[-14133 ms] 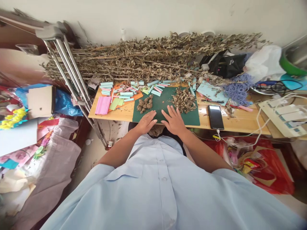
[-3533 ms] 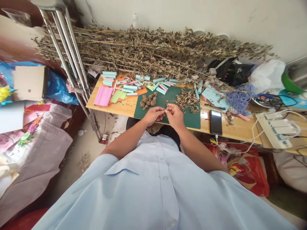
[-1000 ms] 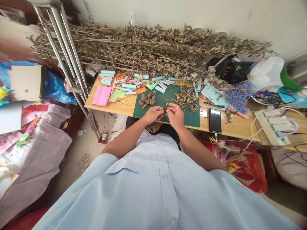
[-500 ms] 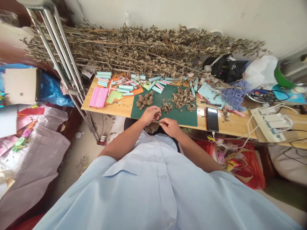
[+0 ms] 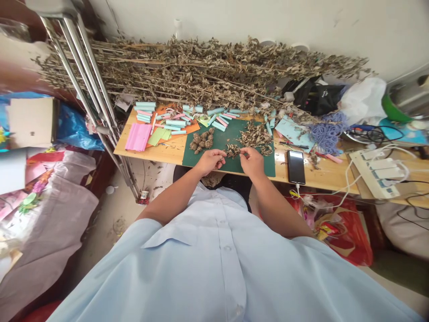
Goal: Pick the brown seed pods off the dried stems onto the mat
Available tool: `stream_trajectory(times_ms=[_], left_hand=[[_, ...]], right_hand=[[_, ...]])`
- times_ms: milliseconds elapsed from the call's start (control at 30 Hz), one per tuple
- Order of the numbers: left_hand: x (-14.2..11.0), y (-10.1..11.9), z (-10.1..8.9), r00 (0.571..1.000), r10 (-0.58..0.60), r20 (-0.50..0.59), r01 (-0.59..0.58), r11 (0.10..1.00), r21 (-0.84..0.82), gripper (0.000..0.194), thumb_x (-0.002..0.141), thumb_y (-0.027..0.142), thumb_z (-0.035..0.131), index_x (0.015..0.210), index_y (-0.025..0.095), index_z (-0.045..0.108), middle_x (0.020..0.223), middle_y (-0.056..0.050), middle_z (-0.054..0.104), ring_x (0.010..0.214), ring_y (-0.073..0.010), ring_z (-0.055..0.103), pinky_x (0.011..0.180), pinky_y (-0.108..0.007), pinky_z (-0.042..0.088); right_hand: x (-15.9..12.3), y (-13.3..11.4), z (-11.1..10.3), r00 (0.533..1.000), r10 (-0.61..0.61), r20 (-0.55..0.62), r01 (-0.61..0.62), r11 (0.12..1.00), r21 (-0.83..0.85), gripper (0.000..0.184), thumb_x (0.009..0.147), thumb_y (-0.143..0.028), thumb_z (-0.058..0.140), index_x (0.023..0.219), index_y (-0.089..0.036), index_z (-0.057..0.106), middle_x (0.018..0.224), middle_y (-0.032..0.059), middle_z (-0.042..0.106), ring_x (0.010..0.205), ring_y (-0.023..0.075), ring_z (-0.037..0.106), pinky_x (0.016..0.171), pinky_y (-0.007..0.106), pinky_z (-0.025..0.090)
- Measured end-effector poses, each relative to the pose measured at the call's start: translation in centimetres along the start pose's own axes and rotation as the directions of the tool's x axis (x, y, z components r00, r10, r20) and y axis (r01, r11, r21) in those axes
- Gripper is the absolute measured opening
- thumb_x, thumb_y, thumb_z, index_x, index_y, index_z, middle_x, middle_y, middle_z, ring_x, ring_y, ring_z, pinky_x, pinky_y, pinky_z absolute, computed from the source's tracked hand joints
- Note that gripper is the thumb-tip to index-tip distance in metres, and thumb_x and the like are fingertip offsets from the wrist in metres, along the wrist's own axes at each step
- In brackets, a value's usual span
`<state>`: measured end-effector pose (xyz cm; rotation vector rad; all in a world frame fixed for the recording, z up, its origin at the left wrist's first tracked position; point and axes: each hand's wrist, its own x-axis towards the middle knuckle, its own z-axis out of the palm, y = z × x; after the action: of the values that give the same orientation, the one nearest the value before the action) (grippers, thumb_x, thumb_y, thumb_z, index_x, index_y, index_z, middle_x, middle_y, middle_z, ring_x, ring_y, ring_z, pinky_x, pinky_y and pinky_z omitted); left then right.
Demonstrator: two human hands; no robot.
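My left hand [image 5: 212, 162] is closed in a pinch over the front of the green cutting mat [image 5: 194, 160]; what sits between its fingers is too small to make out. My right hand [image 5: 251, 161] has its fingertips pinched at the right side of a small heap of dried leaves [image 5: 232, 150], and whether they grip a leaf is hidden. A larger pile of dried leaves [image 5: 255, 136] lies just beyond my right hand. Behind my left hand, several brown balls of crumpled plant matter [image 5: 201, 140] are grouped on the mat.
Long dried plant stalks [image 5: 187, 67] stretch across the back. Rolled blue and pink papers [image 5: 176, 122] lie at the mat's far left. To the right are a phone [image 5: 296, 167] on a cable, purple yarn [image 5: 330, 129] and a power strip [image 5: 375, 172]. Metal poles [image 5: 87, 67] stand at left.
My right hand has moved up and to the right, from below the mat's front edge to the small leaf heap. My left hand stays nearly in place.
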<state>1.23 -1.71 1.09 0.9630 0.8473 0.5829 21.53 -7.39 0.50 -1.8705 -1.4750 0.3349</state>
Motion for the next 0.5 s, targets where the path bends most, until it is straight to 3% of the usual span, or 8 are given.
stream_trajectory(times_ms=[233,367,500], left_hand=[[0.19,-0.05,-0.14,1.0,-0.014,0.002,0.014,0.999,-0.053,0.014,0.073,0.015,0.059,0.087,0.014,0.062,0.069,-0.003,0.065,0.047,-0.0081,0.054,0.042,-0.018,0.027],[0.06,-0.06,-0.23,1.0,-0.001,0.018,0.002,0.999,-0.053,0.015,0.073,0.019,0.066,0.087,0.014,0.061,0.07,-0.002,0.066,0.048,-0.0073,0.054,0.043,-0.017,0.027],[-0.16,0.07,-0.11,1.0,0.024,0.019,-0.024,0.999,-0.025,0.02,0.078,0.029,0.073,0.082,0.015,0.06,0.069,-0.002,0.065,0.048,-0.0059,0.052,0.042,-0.017,0.026]], right_hand=[[0.68,0.69,0.56,0.983,-0.098,0.155,0.109,0.992,-0.066,0.024,0.083,-0.018,0.058,0.097,-0.022,0.077,0.105,0.009,0.073,0.099,0.0269,0.067,0.094,0.043,0.054],[0.9,0.83,0.9,0.987,-0.08,0.142,0.087,0.995,-0.043,0.035,0.085,-0.017,0.055,0.112,-0.023,0.076,0.108,0.0084,0.073,0.098,0.0259,0.067,0.094,0.044,0.054],[1.01,1.22,0.83,0.991,-0.078,0.107,0.08,0.997,-0.01,0.028,0.087,-0.021,0.056,0.107,-0.022,0.076,0.107,0.008,0.073,0.096,0.025,0.067,0.092,0.043,0.055]])
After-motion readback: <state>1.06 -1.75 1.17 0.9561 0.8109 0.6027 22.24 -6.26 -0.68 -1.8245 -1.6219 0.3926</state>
